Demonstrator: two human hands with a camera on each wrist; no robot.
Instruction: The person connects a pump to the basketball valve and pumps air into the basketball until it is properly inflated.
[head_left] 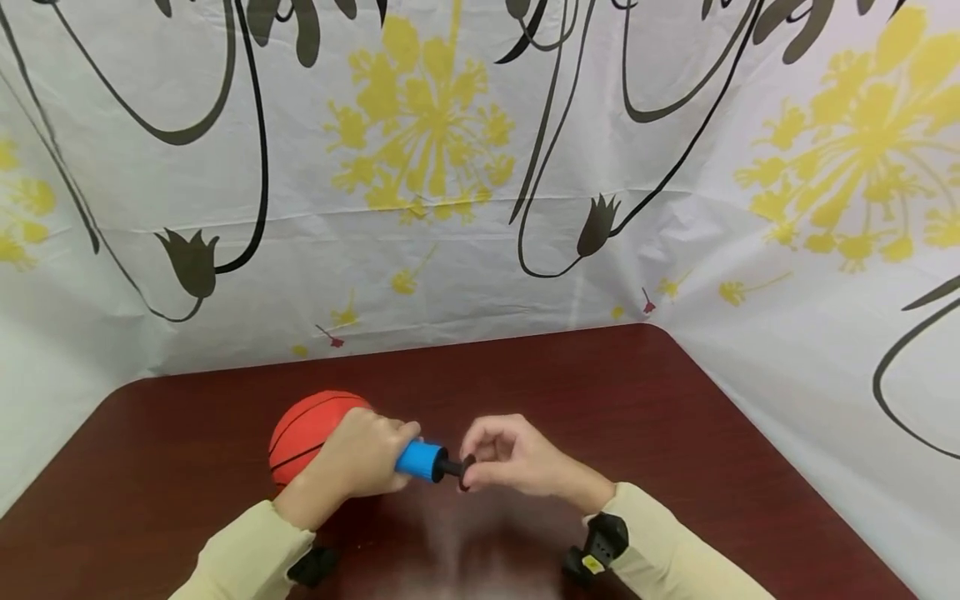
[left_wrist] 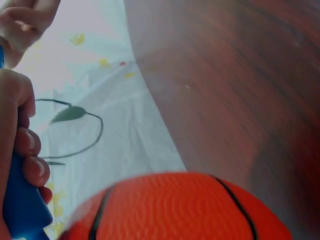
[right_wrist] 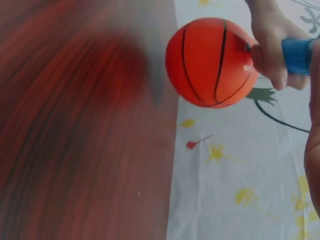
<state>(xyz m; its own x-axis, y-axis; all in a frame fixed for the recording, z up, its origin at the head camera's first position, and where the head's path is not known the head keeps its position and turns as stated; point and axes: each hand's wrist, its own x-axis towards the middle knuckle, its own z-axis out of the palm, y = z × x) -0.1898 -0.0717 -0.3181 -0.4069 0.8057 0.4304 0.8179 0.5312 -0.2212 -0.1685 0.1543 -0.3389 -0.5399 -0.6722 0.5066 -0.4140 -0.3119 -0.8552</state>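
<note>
A small orange-red basketball (head_left: 307, 429) with black lines is on the left, partly behind my left hand (head_left: 367, 454). That hand wraps its fingers round the blue barrel of a hand pump (head_left: 418, 459). In the right wrist view the pump (right_wrist: 296, 56) points at the ball (right_wrist: 202, 65), and the left hand (right_wrist: 272, 47) covers most of the join between them. My right hand (head_left: 525, 462) pinches the pump's black handle (head_left: 468, 472) with thumb and curled fingers. A short length of black rod shows between handle and barrel.
Beneath the hands lies a dark red-brown wooden table (head_left: 675, 467) with rounded far corners. A white sheet (head_left: 465, 292) with yellow and grey flower prints hangs behind it and along the sides. Black cameras (head_left: 603, 537) are strapped to the wrists.
</note>
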